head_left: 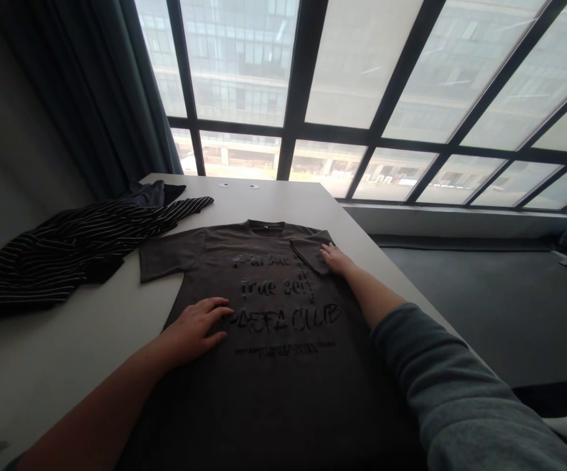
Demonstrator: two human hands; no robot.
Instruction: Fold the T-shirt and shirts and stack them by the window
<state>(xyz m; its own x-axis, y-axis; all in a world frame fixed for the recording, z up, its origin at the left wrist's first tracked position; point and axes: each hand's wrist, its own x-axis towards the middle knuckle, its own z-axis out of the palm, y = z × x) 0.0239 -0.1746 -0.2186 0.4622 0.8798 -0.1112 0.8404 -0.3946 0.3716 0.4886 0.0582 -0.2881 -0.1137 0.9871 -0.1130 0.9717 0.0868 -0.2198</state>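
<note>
As seen from the head camera, entries run from largest thing to smallest.

Window wall: dark-framed panes (pixel 361 85) fill the upper view; a dark curtain (pixel 91 98) hangs at the left.

Table: white top (pixel 67 340), long, running toward the window; its right edge drops to a dark floor.

T-shirt: dark brown-grey T-shirt (pixel 273 347) lies flat, front up, on the table directly before the person, collar toward the window. Printed lettering runs across the chest. Its sleeve on the person's right is folded inward over the chest; the other sleeve lies spread out.

Striped garment: black with thin white stripes (pixel 67 248), heaped on the table's left side, just beside the spread sleeve, whether touching it I cannot tell.

Left hand: left hand (pixel 197 330), open, palm down, fingers spread, pressing flat on the shirt left of the lettering. Gripping nothing.

Right hand: right hand (pixel 336 260), open, fingers extended, resting on the folded-in sleeve near the shoulder. Not closed on the cloth.

Handling (judgement): light, soft, limp knit; will sag and crease when lifted, slides easily on the smooth top. Best taken at shoulder seams, sleeve edge or hem by pinching.

Hidden or unclear: hem is cut off below the frame; right forearm and grey sleeve (pixel 460 399) cover the shirt's right side. Small print under the lettering is unreadable. Two small round marks (pixel 238 186) at the table's far end are unidentifiable.
</note>
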